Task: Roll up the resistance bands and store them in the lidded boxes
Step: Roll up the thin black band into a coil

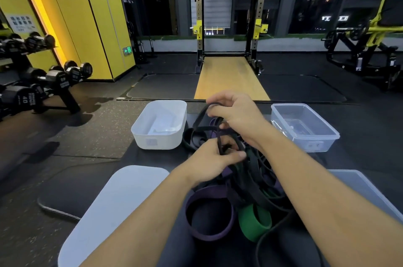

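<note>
Head view: 2 bare hands work a black resistance band [220, 133] — the right hand [234, 111] pinches its far loop, the left hand [214, 161] grips its near end. Purple band [209, 214] and green band [254, 224] lie near. White box [160, 126] far left, clear box [305, 127] far right — both open.

Two bare forearms are seen, entering from the bottom edge of the view, one from about 7 o'clock and the other from about 4 o'clock. No sleeves are shown on either arm as far as the frame reaches. The left hand [210, 158] and the right hand [236, 111] are uncovered. The fingers [238, 155] are bare, with short nails. The knuckles of the right hand are seen from above. Nothing further of the person's body is shown.
</note>
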`<state>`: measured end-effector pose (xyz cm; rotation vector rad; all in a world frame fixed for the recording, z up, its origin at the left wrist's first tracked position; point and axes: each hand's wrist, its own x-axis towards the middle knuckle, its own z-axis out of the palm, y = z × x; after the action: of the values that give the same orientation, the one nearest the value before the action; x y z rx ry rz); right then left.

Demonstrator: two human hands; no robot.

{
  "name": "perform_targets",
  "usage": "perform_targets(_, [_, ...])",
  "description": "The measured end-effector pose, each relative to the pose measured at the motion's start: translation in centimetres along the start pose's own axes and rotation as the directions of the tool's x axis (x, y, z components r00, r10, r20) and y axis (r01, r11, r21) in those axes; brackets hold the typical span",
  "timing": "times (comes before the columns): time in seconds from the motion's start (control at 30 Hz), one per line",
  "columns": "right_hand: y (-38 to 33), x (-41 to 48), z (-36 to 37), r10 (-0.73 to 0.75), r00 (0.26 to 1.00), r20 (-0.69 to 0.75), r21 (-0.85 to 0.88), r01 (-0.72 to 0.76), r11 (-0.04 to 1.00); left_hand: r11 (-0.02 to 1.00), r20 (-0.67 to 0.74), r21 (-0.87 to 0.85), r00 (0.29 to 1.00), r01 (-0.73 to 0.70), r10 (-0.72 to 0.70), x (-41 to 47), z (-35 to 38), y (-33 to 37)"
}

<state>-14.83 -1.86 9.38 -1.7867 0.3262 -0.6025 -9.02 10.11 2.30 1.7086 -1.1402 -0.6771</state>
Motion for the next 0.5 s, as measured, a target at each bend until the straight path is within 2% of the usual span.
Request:
perform_targets(0.07, [0.1,-0.2,-0.7,0.038,0.999,0.0,0.079,-0.038,0.996,0.994,-0.094,-0.113,0.996,-0.008,-0.002,0.1,0.1,0.2])
perform_targets(0.17, [1.5,-0.8,-2.4,0.096,0.995,-0.012,0.173,-0.093,0.981,0.882,-0.149,-0.471,0.983,0.022,-0.104,0.0,-1.2,1.4])
perform_targets(0.23, [3.2,-1.4,-2.9,0.143,0.987,0.079,0.247,-0.158,0.956,0.748,-0.197,-0.663,0.964,0.001,-0.176,0.1,-2.3,2.8])
perform_targets(0.3, [5.0,-2.3,-2.7,0.171,0.955,0.242,0.3,-0.241,0.923,0.662,-0.221,-0.749,0.95,-0.021,-0.22,0.2,-3.5,4.4])
perform_targets(0.4, [7.2,-3.7,-0.9,0.18,0.878,0.444,0.204,-0.294,0.934,0.573,-0.201,-0.816,0.967,-0.077,-0.156,0.4,-5.0,6.4])
perform_targets(0.5, [8.2,-4.6,1.1,0.23,0.809,0.54,0.009,-0.278,0.96,0.522,-0.208,-0.841,0.976,-0.146,-0.062,1.0,-6.1,7.5])
